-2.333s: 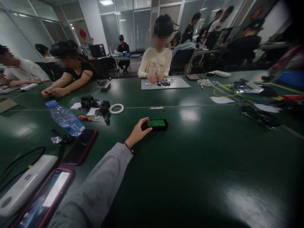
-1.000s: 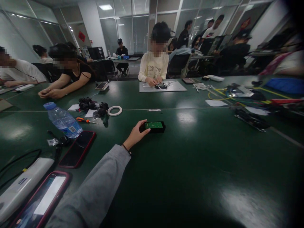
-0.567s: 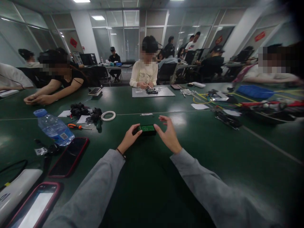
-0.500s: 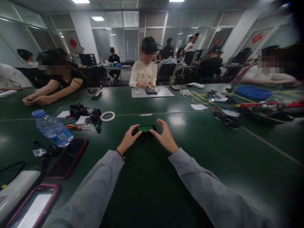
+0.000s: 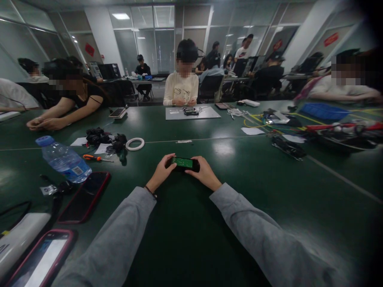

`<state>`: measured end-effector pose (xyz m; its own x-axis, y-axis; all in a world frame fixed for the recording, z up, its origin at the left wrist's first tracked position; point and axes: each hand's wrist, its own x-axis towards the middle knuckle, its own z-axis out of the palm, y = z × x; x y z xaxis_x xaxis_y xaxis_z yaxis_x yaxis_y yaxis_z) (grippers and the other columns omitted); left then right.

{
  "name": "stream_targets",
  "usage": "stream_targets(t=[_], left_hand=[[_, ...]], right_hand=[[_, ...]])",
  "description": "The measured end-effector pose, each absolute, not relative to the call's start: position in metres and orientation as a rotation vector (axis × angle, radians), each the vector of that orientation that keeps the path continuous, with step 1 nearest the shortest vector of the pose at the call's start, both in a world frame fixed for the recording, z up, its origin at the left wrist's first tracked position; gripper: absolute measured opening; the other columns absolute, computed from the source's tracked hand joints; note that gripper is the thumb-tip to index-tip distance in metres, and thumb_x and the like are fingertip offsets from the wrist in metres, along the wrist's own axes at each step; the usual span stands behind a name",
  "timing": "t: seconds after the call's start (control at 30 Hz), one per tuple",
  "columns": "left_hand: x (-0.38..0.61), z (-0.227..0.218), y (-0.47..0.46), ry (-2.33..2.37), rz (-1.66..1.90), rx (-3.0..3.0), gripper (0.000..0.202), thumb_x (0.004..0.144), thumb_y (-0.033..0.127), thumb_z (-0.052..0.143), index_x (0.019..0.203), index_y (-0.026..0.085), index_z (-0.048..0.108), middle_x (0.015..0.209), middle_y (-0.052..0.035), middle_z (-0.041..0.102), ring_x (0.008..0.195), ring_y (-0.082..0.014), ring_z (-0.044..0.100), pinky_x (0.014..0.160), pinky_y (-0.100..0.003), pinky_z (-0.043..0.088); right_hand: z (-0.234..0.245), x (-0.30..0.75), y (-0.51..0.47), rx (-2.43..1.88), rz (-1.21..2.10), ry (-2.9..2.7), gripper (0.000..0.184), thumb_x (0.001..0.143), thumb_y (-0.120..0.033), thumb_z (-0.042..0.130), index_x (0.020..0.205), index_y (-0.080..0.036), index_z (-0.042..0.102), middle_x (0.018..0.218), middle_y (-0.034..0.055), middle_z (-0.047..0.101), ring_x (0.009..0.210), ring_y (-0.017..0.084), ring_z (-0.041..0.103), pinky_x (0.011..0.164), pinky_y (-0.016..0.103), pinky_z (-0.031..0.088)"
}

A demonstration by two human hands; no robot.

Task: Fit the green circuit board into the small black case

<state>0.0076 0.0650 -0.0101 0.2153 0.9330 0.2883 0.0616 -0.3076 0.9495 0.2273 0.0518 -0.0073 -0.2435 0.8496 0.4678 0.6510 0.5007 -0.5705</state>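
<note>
Between my hands is a dark phone (image 5: 183,162), held sideways, its screen lit with a green picture. My left hand (image 5: 163,171) grips the phone's left end, the thumb at its lower edge and a finger along the top. Round the right end curls my right hand (image 5: 205,171), with its thumb on the lower edge and its fingers mostly hidden behind. The phone's back is out of sight.
Left of me lie a water bottle (image 5: 64,161), a red-edged phone (image 5: 85,197), another phone (image 5: 42,259) and an orange screwdriver (image 5: 97,158). Beyond are a white tape roll (image 5: 135,144) and black cables (image 5: 98,136). Opposite, a person works over a grey board (image 5: 209,113).
My right hand has closed from spread fingers onto the phone's right end. The phone appears raised and tilted a little, with more of its screen showing.
</note>
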Motion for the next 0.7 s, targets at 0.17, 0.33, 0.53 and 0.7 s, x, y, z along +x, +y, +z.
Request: stream_targets(t=[0.17,0.33,0.53,0.7], left_hand=[[0.009,-0.013,0.066,1.027,1.23,1.614,0.052,0.079,0.028,0.064,0.128,0.018,0.046,0.129,-0.0118,0.053,0.121,-0.0228,0.05,0.106,-0.042,0.037],[0.008,-0.015,0.068,1.026,1.226,1.645,0.053,0.079,0.029,0.064,0.128,0.018,0.046,0.127,-0.0116,0.053,0.118,-0.023,0.051,0.104,-0.042,0.037],[0.008,-0.012,0.066,1.024,1.192,1.628,0.053,0.079,0.03,0.064,0.128,0.019,0.046,0.128,-0.0118,0.054,0.118,-0.0234,0.052,0.103,-0.042,0.038],[0.008,-0.01,0.065,1.014,1.178,1.636,0.052,0.08,0.03,0.064,0.127,0.018,0.047,0.128,-0.0119,0.054,0.119,-0.0241,0.051,0.104,-0.043,0.037]], right_hand=[[0.002,0.219,0.04,-1.243,0.063,-2.127,0.047,0.075,-0.037,0.071,0.109,-0.017,0.047,0.104,0.0088,0.052,0.092,0.023,0.054,0.079,0.039,0.051],[0.004,0.215,0.035,-1.29,0.024,-2.171,0.045,0.078,-0.037,0.068,0.11,-0.017,0.044,0.105,0.0083,0.052,0.088,0.021,0.057,0.075,0.037,0.052],[0.003,0.216,0.035,-1.313,0.021,-2.171,0.044,0.079,-0.036,0.067,0.111,-0.018,0.042,0.104,0.0073,0.054,0.084,0.021,0.059,0.07,0.035,0.053],[0.003,0.216,0.036,-1.225,0.035,-2.199,0.043,0.08,-0.034,0.065,0.112,-0.018,0.042,0.104,0.0084,0.055,0.091,0.023,0.058,0.076,0.038,0.052]])
